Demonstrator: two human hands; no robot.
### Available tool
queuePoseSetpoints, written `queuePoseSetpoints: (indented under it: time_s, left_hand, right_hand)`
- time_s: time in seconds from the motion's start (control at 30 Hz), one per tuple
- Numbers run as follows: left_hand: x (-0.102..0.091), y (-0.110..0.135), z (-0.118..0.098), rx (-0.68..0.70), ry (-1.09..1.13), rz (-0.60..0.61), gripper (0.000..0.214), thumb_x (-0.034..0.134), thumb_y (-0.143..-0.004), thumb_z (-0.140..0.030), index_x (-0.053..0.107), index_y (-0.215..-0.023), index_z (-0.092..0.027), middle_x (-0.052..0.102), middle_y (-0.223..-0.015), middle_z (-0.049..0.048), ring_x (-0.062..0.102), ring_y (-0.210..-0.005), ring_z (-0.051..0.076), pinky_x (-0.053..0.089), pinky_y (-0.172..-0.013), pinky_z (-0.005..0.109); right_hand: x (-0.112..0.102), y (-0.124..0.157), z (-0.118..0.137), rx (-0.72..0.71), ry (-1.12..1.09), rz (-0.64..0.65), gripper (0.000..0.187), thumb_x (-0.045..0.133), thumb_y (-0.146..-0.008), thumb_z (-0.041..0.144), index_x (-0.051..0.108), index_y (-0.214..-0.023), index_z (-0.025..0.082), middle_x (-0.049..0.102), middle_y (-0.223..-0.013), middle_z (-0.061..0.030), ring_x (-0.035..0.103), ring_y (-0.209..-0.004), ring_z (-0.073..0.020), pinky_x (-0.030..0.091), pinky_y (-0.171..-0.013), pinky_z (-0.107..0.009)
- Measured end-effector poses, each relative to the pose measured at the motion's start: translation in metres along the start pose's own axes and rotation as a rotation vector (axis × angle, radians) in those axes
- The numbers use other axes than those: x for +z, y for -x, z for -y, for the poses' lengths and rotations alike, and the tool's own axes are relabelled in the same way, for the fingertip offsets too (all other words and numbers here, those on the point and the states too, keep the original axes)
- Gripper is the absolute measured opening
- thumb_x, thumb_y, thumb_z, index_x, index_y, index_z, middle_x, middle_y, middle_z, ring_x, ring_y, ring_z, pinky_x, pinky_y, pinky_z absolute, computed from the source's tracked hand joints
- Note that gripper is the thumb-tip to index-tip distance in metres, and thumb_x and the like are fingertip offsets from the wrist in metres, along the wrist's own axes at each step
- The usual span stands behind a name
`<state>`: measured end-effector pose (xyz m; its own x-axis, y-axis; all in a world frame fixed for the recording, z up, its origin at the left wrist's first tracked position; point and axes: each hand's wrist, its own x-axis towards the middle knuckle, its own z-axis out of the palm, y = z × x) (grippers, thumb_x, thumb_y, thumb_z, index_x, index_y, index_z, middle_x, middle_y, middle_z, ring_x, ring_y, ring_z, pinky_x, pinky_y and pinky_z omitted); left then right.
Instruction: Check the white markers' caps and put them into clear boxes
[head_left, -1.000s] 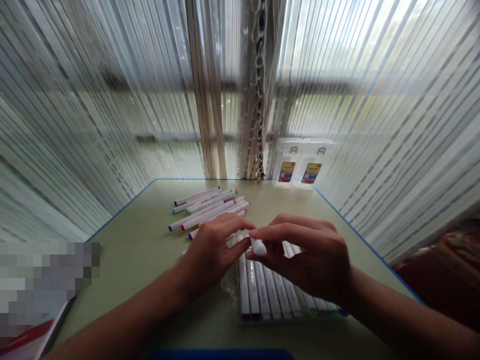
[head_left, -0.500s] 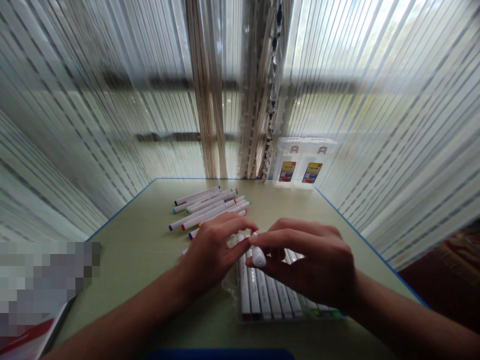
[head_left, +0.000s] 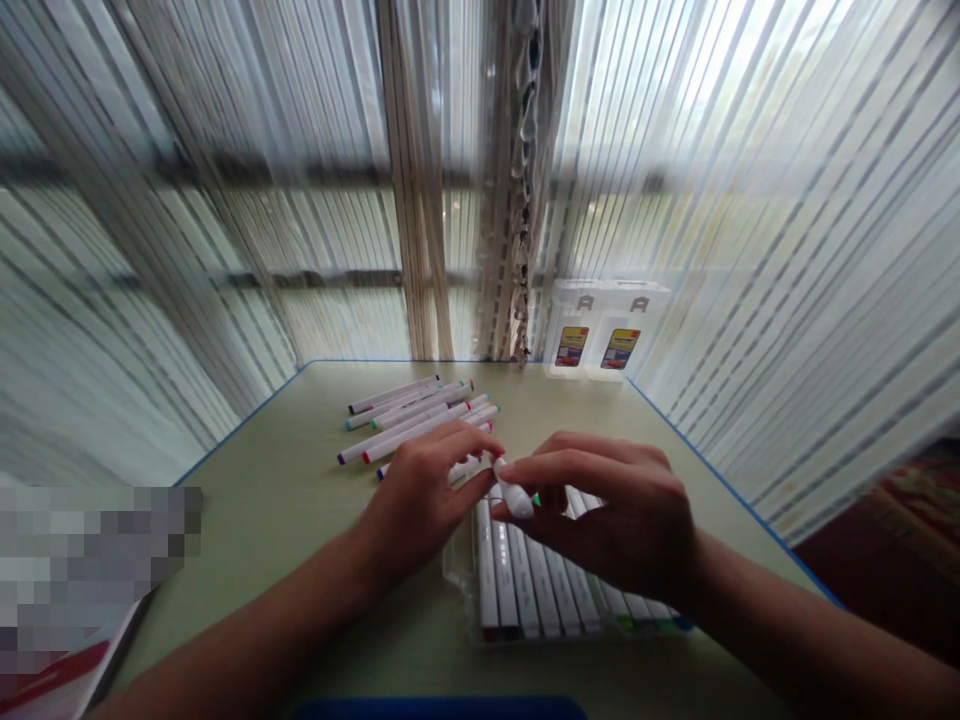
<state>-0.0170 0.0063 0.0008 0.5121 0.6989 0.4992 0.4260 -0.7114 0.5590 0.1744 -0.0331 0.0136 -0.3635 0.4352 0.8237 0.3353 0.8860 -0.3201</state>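
Observation:
My right hand [head_left: 611, 510] pinches a white marker [head_left: 514, 493] with a green band, holding it above a clear plastic case [head_left: 540, 590] in which several white markers lie side by side. My left hand [head_left: 427, 490] has its fingers curled, and its fingertips touch the same marker's near end. Both hands meet over the case's far end. Behind my left hand, several loose white markers [head_left: 409, 415] with coloured ends lie on the pale green table [head_left: 285, 480].
Two clear plastic boxes [head_left: 604, 330] with yellow labels stand at the table's far right corner against striped sheer curtains. The table has a blue edge [head_left: 735, 490]. A red and white object [head_left: 67, 680] lies at the near left, under a blurred patch.
The marker has tilted between my fingers and its green band now shows. My hands have stayed over the case. The curtains have swayed.

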Motion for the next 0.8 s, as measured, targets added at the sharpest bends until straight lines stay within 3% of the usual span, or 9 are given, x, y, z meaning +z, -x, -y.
queuePoseSetpoints:
  time_s: [0.23, 0.43, 0.6, 0.8]
  left_hand:
    - [0.0, -0.001, 0.01, -0.039, -0.064, -0.036, 0.009, 0.069, -0.086, -0.019, 0.07, -0.094, -0.019, 0.072, -0.091, -0.0001, 0.065, -0.086, 0.017, 0.046, -0.078, 0.027]
    - [-0.002, -0.005, 0.021, -0.051, -0.066, -0.084, 0.009, 0.068, -0.088, -0.026, 0.072, -0.093, -0.02, 0.074, -0.087, -0.0003, 0.066, -0.08, 0.017, 0.047, -0.076, 0.028]
    - [-0.005, -0.01, 0.026, -0.118, 0.01, -0.162, 0.021, 0.066, -0.089, -0.037, 0.074, -0.096, -0.019, 0.076, -0.091, 0.0027, 0.067, -0.075, 0.018, 0.05, -0.071, 0.029]
    - [-0.008, -0.012, 0.025, -0.184, 0.182, -0.184, 0.026, 0.062, -0.09, -0.039, 0.073, -0.099, -0.017, 0.075, -0.1, 0.0074, 0.07, -0.082, 0.02, 0.054, -0.071, 0.03]
  right_hand:
    - [-0.002, 0.0, -0.009, 0.109, 0.037, -0.074, 0.013, 0.08, -0.076, 0.015, 0.071, -0.086, 0.014, 0.066, -0.066, 0.0003, 0.058, -0.051, -0.0078, 0.047, -0.051, -0.02]
    - [-0.009, -0.003, -0.042, 0.548, -0.274, -0.162, 0.02, 0.078, -0.078, 0.03, 0.065, -0.08, 0.015, 0.061, -0.056, 0.0026, 0.057, -0.045, -0.0093, 0.044, -0.041, -0.02]
    - [-0.019, -0.009, -0.063, 0.81, -0.436, -0.068, 0.03, 0.083, -0.069, 0.038, 0.066, -0.07, 0.013, 0.063, -0.052, 0.0008, 0.054, -0.042, -0.0081, 0.042, -0.039, -0.019]
    - [-0.019, -0.009, -0.063, 0.914, -0.621, 0.149, 0.036, 0.086, -0.063, 0.043, 0.068, -0.067, 0.012, 0.069, -0.06, -0.0033, 0.059, -0.046, -0.0101, 0.042, -0.04, -0.02]
